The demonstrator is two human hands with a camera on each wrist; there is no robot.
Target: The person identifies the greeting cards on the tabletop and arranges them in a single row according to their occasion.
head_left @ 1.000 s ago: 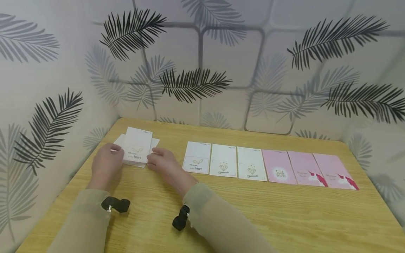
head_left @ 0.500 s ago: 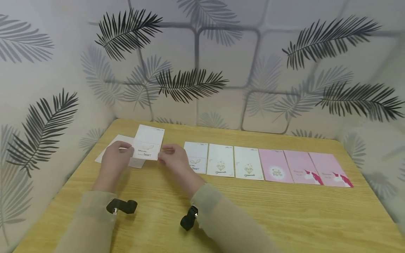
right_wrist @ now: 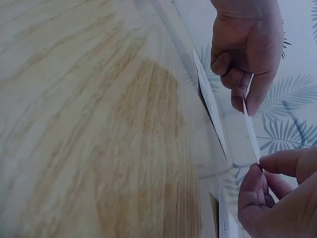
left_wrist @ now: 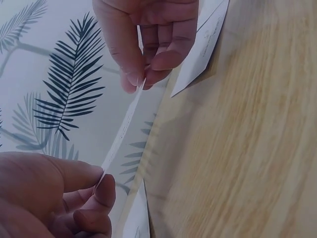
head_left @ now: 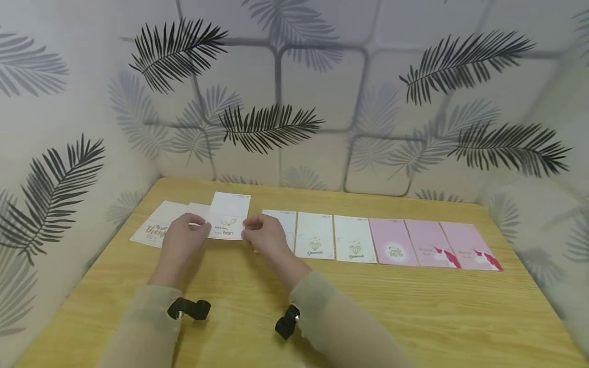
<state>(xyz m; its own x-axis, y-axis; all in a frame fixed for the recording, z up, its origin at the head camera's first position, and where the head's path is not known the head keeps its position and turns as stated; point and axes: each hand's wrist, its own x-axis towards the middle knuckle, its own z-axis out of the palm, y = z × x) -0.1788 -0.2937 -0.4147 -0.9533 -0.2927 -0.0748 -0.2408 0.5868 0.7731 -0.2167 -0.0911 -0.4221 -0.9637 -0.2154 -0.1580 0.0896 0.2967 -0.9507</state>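
A white card (head_left: 228,212) with gold wings and the word "heart" is held up off the table between both hands. My left hand (head_left: 184,240) pinches its left edge between thumb and fingers. At the opposite edge, my right hand (head_left: 269,237) pinches it the same way. From the side, in the left wrist view, the card (left_wrist: 124,124) appears as a thin, tilted strip between the fingertips. Left of it lies a white card with gold "Thank" lettering (head_left: 154,230), partly overlapped by another white card (head_left: 197,208). My right hand partly hides a white card (head_left: 284,220) in the row.
To the right, the row continues with two white diamond cards (head_left: 315,235) (head_left: 355,238), a pink card with a white glowing print (head_left: 393,241) and two pink unicorn cards (head_left: 431,243) (head_left: 470,245). A leaf-patterned wall (head_left: 313,153) borders the wooden table (head_left: 414,317) behind.
Both hands have lifted the heart card off the pile at the left and carried it rightward towards the row. The gold "Thank" card beneath has come into view.
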